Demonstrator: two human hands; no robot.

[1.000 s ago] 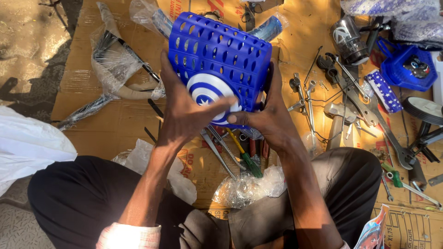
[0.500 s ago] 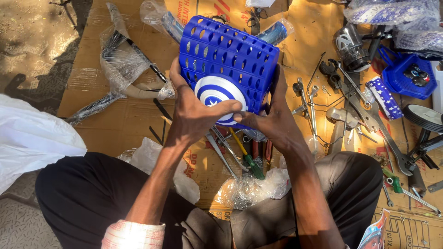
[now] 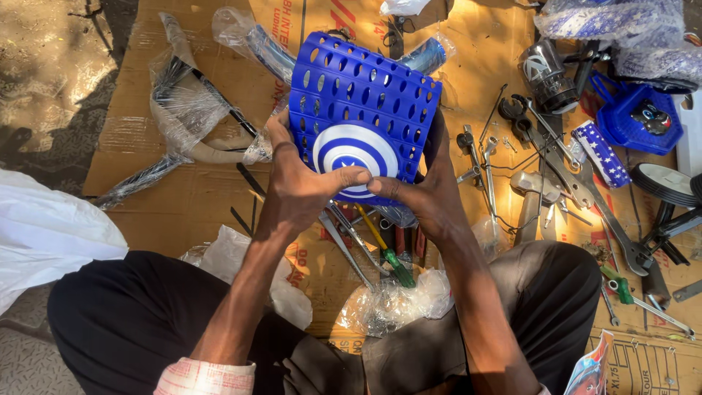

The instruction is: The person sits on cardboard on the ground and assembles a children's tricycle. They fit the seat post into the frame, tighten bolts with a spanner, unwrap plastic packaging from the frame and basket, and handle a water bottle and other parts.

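Observation:
I hold a blue perforated plastic basket (image 3: 365, 91) up over my lap with both hands. A round blue-and-white emblem (image 3: 356, 146) is on its near face. My left hand (image 3: 296, 183) grips the basket's left side, thumb pressing on the emblem's lower edge. My right hand (image 3: 424, 190) grips the right side, thumb meeting the left thumb on the emblem. Under the basket lie screwdrivers (image 3: 387, 252) on flattened cardboard (image 3: 183, 205).
Wrenches and pliers (image 3: 556, 161) are scattered to the right, with a blue plastic part (image 3: 636, 121) and small black wheels (image 3: 669, 183). Plastic-wrapped bicycle parts (image 3: 190, 110) lie at the left. A white bag (image 3: 51, 234) sits by my left knee.
The basket has shifted slightly right and tilted. My thumbs have moved closer together on the emblem.

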